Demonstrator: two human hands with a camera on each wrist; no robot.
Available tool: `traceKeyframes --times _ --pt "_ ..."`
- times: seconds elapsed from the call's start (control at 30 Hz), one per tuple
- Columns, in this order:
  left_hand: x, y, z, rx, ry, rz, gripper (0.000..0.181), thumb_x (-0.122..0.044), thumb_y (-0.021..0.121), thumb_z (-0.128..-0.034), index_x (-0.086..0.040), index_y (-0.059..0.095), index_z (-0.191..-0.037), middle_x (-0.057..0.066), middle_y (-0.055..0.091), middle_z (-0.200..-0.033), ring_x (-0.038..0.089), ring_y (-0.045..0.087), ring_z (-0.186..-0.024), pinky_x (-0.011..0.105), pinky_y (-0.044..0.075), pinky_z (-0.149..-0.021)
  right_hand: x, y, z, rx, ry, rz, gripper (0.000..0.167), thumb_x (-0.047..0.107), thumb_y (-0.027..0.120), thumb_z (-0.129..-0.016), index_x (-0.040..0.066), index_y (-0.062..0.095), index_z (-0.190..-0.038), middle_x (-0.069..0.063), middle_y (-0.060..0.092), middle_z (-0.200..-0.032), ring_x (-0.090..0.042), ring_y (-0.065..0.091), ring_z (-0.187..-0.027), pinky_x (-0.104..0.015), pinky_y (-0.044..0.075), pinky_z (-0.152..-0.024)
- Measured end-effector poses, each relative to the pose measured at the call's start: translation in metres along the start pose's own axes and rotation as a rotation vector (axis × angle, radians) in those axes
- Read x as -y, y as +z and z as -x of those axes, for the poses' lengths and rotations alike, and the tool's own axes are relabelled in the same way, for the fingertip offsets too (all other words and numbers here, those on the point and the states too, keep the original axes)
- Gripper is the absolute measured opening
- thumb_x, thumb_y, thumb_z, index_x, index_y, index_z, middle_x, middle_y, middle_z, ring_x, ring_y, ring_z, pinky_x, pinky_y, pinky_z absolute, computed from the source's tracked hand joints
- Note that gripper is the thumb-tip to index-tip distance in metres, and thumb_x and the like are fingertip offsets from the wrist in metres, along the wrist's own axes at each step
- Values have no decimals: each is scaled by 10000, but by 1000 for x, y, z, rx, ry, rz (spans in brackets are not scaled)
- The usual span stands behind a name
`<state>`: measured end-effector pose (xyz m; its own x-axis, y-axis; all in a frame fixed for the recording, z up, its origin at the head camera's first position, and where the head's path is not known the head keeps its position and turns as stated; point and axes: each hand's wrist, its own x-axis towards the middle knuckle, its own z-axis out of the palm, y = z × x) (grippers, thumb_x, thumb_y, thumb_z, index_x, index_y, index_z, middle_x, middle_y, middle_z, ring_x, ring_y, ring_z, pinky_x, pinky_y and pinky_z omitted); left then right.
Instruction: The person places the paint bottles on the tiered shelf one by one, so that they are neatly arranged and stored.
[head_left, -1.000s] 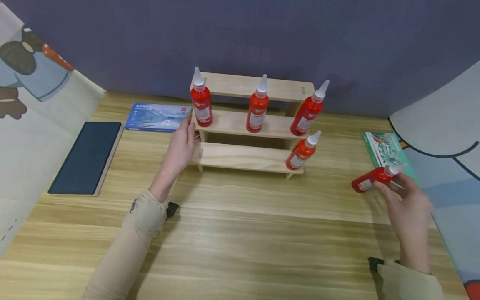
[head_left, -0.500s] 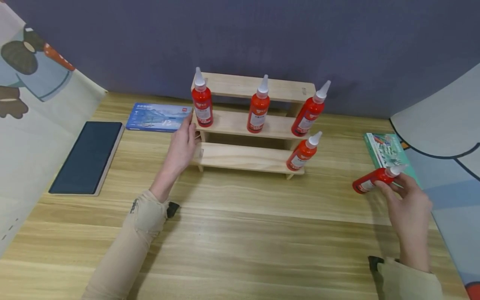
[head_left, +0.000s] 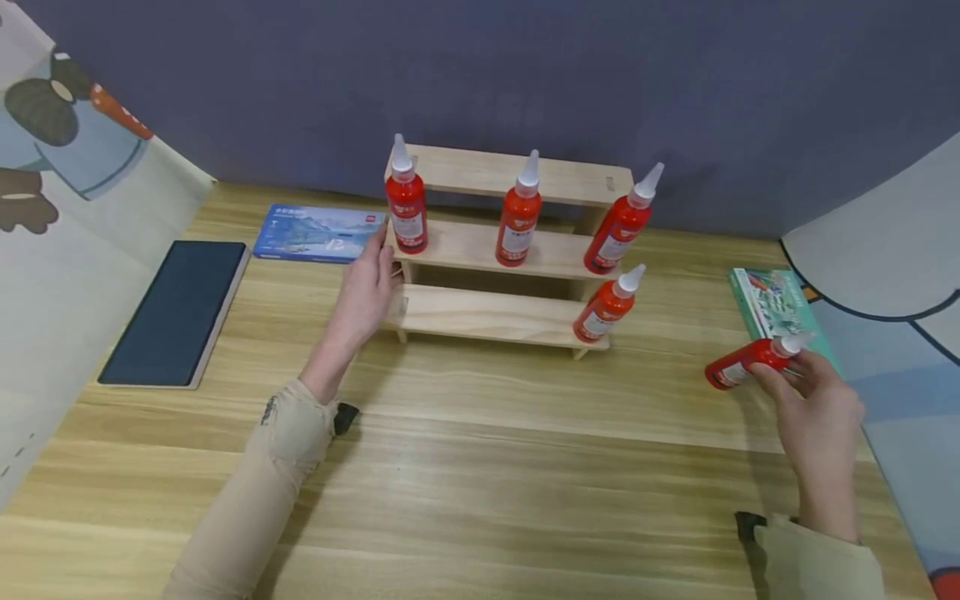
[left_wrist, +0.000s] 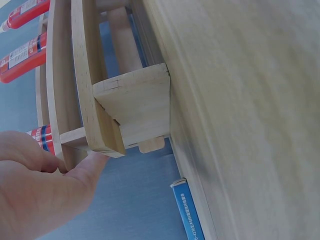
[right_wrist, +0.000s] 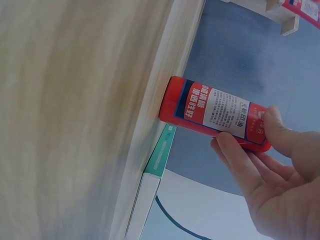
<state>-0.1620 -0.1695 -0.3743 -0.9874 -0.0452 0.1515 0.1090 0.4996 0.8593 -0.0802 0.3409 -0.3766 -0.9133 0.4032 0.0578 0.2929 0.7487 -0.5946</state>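
My left hand point(head_left: 365, 287) pinches the left end of a tiered wooden rack point(head_left: 480, 312), its thumb and fingers at the middle tier in the left wrist view. Three red ink bottles with white nozzle caps, such as the centre bottle point(head_left: 517, 225), stand along the middle tier. Another red bottle point(head_left: 602, 312) stands at the right end of the lowest tier. At the right, my right hand point(head_left: 817, 417) grips a red ink bottle point(right_wrist: 215, 112) near its upper end. Its base is at the tabletop in the right wrist view; its nozzle is hidden there.
A blue flat box point(head_left: 318, 233) lies left of the rack, with a dark notebook point(head_left: 176, 312) nearer the left wall. Behind my right hand lies a green box point(head_left: 780, 304), beside the right wall. A dark blue panel point(head_left: 495, 75) rises behind the rack.
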Motion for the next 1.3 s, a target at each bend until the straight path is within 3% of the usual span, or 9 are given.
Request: traceKeyframes --times 0.1,0.17,0.33,0.43,0.57,0.67,0.8,1.0,1.3 --pt "0 0 0 0 0 0 516 -118 315 -1185 117 247 -1639 374 378 -1602 507 668 -1204 508 635 -1010 -1 0 1 -6 -3 -8 572 214 715 -1057 2 532 -1556 -241 607 -1479 -476 637 -1276 -12 503 -738" --pt "-1 1 0 -1 1 3 512 -111 315 -1184 121 251 -1636 374 382 -1600 506 661 -1216 506 634 -1011 0 0 2 -10 -1 -10 573 214 715 -1057 7 531 -1559 -237 607 -1481 -474 637 -1277 -16 515 -761" --pt "-1 0 0 -3 4 14 511 -107 313 -1184 120 250 -1637 369 382 -1603 502 651 -1236 497 636 -1011 4 0 5 -20 19 -25 571 210 707 -1058 31 528 -1570 -202 601 -1501 -446 630 -1303 -192 577 -1029" --pt "-1 0 0 1 1 22 514 -110 313 -1184 116 244 -1641 365 374 -1611 500 644 -1250 494 633 -1017 7 -1 7 -14 38 -32 577 213 703 -1061 41 519 -1580 -194 588 -1517 -437 608 -1334 -246 558 -1091" --pt "-1 0 0 4 -4 26 516 -115 313 -1185 111 241 -1644 361 369 -1616 496 642 -1254 490 634 -1017 11 -3 12 -26 25 -32 567 204 729 -1047 43 548 -1559 -185 615 -1490 -389 634 -1304 -128 559 -998" --pt "-1 0 0 4 -5 22 515 -115 313 -1185 114 245 -1642 363 374 -1612 498 646 -1247 491 636 -1013 15 -4 17 -62 -26 -38 539 170 767 -1020 28 597 -1512 -191 660 -1432 -114 680 -1137 -12 498 -848" --pt "-1 0 0 6 -7 30 515 -111 312 -1185 114 241 -1642 363 373 -1613 496 636 -1264 489 631 -1022 19 -6 24 -93 -108 -65 510 105 807 -984 -19 636 -1448 -244 693 -1353 201 484 -903 40 403 -748" --pt "0 0 0 3 4 12 517 -121 314 -1186 108 244 -1644 358 380 -1611 495 660 -1226 493 634 -1017 35 -8 36 -72 -166 -80 494 44 834 -946 -28 668 -1405 -256 714 -1304 238 459 -872 74 418 -739" --pt "0 0 0 5 6 12 517 -122 313 -1186 110 245 -1643 356 381 -1612 496 644 -1251 493 634 -1017 56 -5 43 -37 -231 -102 502 59 847 -933 2 681 -1404 -202 711 -1340 170 528 -950 55 454 -773"
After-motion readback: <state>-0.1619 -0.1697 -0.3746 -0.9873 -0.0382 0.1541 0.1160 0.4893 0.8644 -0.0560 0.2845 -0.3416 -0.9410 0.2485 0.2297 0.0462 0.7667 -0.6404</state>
